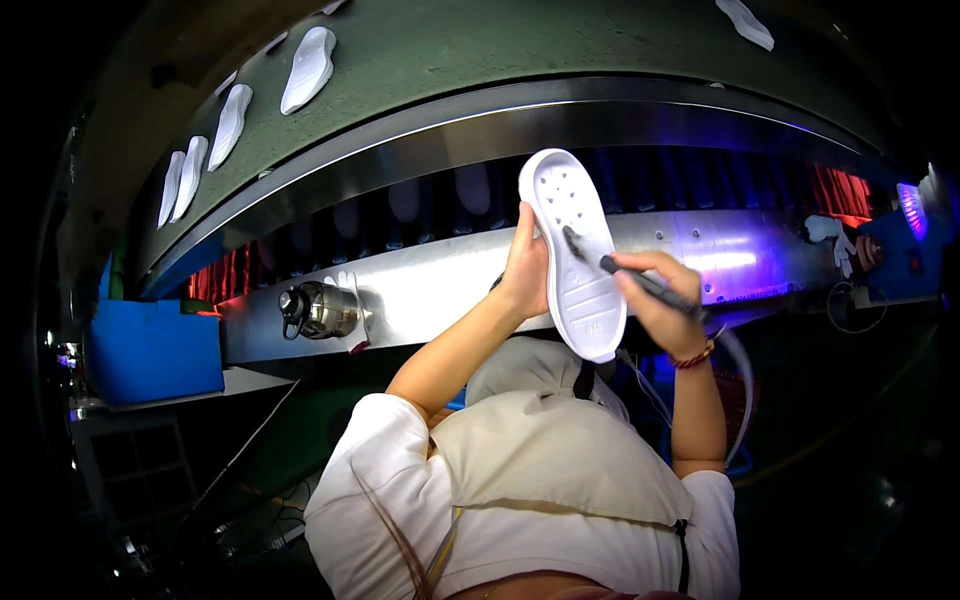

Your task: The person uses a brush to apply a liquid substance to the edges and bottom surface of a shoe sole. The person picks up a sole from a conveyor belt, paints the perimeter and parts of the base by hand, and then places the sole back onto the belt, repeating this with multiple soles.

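Observation:
My left hand (526,266) grips a white shoe sole (582,300) by its left edge and holds it up over the metal ledge. The sole's hollow inner side faces me, with small holes in its upper part and ridges lower down. In my right hand (664,306) is a brush (640,279) with a dark handle and dark bristles. The bristle tip lies against the inner face of the sole, near its middle. A pale tube hangs down beside my right wrist, which wears a beaded bracelet; whether the tube joins the brush I cannot tell.
Several white soles (308,70) lie on the green conveyor belt (480,62) beyond the metal rail (450,128). A dark-lidded bottle (322,309) stands on the metal ledge (430,282), left. A blue box (157,347) sits far left; a purple-lit lamp (912,210) is far right.

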`<action>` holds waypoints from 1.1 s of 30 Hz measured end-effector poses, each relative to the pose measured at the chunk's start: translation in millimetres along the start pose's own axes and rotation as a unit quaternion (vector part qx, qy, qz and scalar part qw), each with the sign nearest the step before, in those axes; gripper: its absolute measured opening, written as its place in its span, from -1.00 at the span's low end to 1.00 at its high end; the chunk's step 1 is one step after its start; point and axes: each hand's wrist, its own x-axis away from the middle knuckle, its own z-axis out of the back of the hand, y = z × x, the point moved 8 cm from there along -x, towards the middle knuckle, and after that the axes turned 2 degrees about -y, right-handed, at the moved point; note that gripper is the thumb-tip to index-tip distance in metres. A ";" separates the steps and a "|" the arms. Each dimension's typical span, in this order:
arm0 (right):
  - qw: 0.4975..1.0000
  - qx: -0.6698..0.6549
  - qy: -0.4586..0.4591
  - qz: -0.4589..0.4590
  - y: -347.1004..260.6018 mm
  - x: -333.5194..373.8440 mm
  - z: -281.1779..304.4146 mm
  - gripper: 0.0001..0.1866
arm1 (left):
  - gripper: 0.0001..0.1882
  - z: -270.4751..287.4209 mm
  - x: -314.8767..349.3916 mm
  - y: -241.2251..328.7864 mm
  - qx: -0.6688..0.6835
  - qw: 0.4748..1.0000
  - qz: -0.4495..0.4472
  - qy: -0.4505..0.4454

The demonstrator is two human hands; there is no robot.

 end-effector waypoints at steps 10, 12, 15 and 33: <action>0.999 -0.048 -0.011 -0.003 -21.5 -4.9 2.8 -0.83 | -0.12 -11.5 7.7 24.6 0.081 0.994 -0.077 -0.007; 0.994 -0.028 -0.081 0.072 -41.9 1.0 -10.8 -0.82 | -0.12 -17.0 6.3 30.4 0.093 0.991 -0.091 -0.034; 0.971 -0.056 -0.187 0.140 -55.9 16.6 -23.1 -0.79 | -0.12 -16.5 13.5 42.8 0.110 0.988 -0.089 -0.064; 0.945 -0.309 -0.061 -0.086 -3.2 21.1 -31.9 -0.80 | -0.36 -29.2 19.3 45.5 0.014 0.985 -0.172 -0.006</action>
